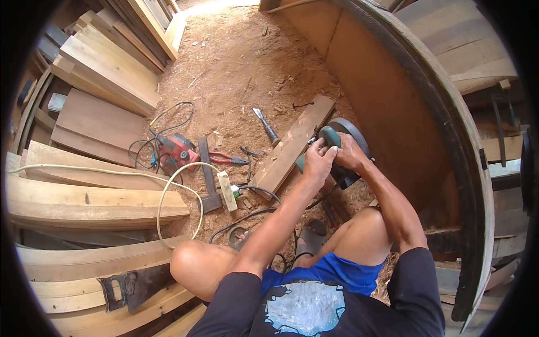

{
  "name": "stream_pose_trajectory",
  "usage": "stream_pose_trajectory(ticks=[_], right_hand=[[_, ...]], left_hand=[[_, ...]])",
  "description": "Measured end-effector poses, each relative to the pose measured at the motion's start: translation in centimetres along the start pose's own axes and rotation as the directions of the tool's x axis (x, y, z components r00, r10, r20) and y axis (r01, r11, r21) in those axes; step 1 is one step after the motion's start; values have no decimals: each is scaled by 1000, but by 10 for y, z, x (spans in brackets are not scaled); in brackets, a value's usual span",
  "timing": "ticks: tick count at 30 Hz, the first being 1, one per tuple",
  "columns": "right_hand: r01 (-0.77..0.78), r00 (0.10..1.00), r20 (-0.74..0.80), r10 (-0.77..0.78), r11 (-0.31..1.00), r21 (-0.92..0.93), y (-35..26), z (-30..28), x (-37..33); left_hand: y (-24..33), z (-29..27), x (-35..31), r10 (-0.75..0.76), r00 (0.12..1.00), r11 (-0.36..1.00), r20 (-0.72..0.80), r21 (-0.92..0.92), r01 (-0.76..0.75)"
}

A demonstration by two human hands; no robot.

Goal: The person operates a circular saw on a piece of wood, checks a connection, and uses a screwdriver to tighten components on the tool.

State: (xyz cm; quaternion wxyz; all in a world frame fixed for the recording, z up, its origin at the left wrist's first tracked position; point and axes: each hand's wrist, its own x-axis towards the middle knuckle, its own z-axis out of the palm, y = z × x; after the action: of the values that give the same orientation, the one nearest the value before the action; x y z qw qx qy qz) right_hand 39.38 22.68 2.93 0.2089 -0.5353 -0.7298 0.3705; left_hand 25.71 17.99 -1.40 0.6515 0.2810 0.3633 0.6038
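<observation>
Over the near end of a wooden plank (303, 140), both my hands are on a green power tool (329, 136) with a round grey disc-like part (347, 129) on its far right side. My right hand (349, 150) is closed round the tool's body. Close beside it, my left hand (320, 160) has its fingers bent against the tool's left side. The hands hide much of the tool, so its exact kind does not show. A black cord (323, 197) runs from below it toward my feet.
Left of the plank lie a chisel (266, 127), red-handled pliers (227, 158), a hammer (208, 177), a red power planer (177, 153) and a white power strip (227, 191). A handsaw (135, 287) rests on stacked boards (101, 199). A large curved wooden panel (393, 101) rises at right.
</observation>
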Motion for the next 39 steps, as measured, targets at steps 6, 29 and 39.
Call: stream_pose_trajectory(ticks=[6, 29, 39], right_hand=[[36, 995, -84, -45, 994, -104, 5, 9, 12], [-71, 993, 30, 114, 784, -616, -20, 72, 59], [55, 988, 143, 54, 747, -663, -17, 99, 67]], left_hand=[[-32, -9, 18, 115, 992, 993, 43, 28, -116], [-46, -58, 81, -201, 913, 941, -355, -328, 80], [-49, -87, 78, -241, 903, 900, -356, -429, 71]])
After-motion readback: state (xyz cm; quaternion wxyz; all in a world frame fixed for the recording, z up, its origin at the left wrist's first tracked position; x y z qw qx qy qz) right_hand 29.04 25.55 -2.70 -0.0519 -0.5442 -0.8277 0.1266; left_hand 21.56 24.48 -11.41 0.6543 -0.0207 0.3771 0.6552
